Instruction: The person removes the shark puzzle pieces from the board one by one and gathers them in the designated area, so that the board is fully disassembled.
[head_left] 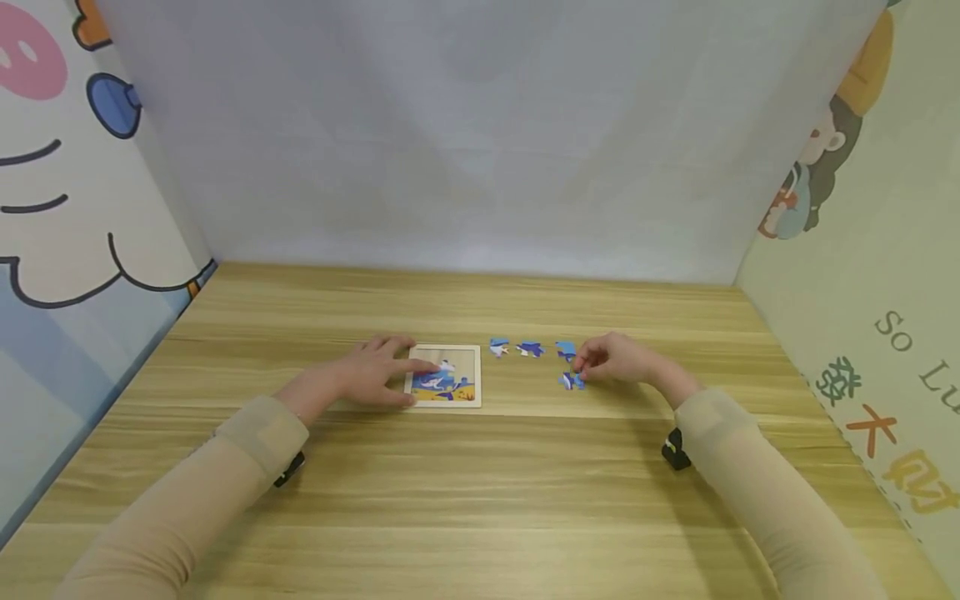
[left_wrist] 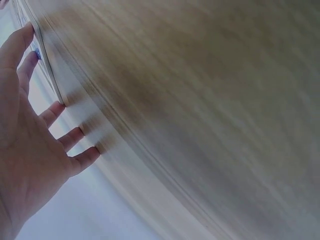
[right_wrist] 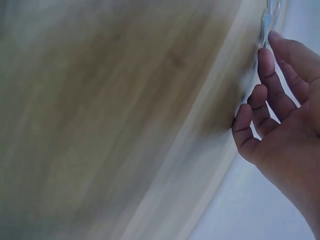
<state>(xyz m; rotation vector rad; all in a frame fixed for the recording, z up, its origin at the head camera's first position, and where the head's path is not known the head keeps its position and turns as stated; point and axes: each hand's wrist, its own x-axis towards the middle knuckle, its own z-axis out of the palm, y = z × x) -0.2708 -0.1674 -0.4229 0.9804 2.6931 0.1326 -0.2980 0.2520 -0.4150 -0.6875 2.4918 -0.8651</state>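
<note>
on the table [head_left: 480, 500], left hand [head_left: 375, 372] spread, touching the puzzle frame [head_left: 477, 377]; right hand [head_left: 617, 358] curled, seemingly pinching a piece [head_left: 578, 382].

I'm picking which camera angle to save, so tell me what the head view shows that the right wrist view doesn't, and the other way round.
Only the head view shows the left hand on the puzzle board, the pale sleeves and the printed side walls.

Only the right wrist view shows the palm side of the right hand and the inner side of its bent fingers.

Both show the right hand close to puzzle pieces on the wooden table; the wrist view catches them almost edge-on, so I can't tell which.
</note>
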